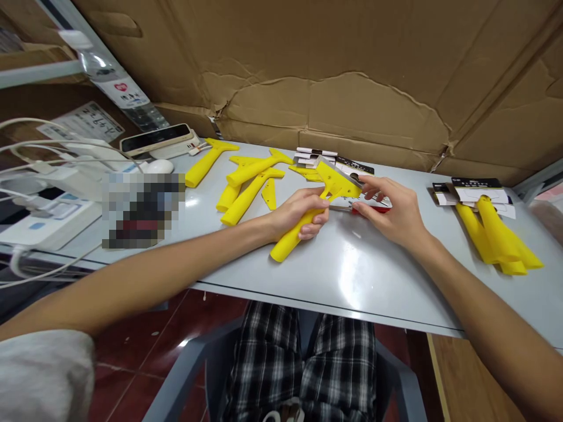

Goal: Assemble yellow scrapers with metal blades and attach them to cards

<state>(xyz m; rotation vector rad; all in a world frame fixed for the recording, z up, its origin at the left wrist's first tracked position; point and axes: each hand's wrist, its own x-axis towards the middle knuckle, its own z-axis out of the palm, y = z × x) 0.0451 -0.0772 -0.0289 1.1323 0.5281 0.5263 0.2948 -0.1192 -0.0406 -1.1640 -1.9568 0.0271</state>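
Note:
My left hand is wrapped round the handle of a yellow scraper, its wide head tilted up to the right with a metal blade strip along the far edge. My right hand is at the right corner of that head, its fingers curled. A small dark round piece shows at the fingertips; I cannot make out what it is. Behind the scraper lie white-and-black packaging cards and a flat object with a red edge, partly hidden by my right hand. A loose yellow triangular plate lies left of my hands.
Several yellow scraper handles lie on the left of the grey table. At the right are several carded yellow scrapers. A phone, a water bottle and a cabled power strip stand far left. Cardboard walls the back.

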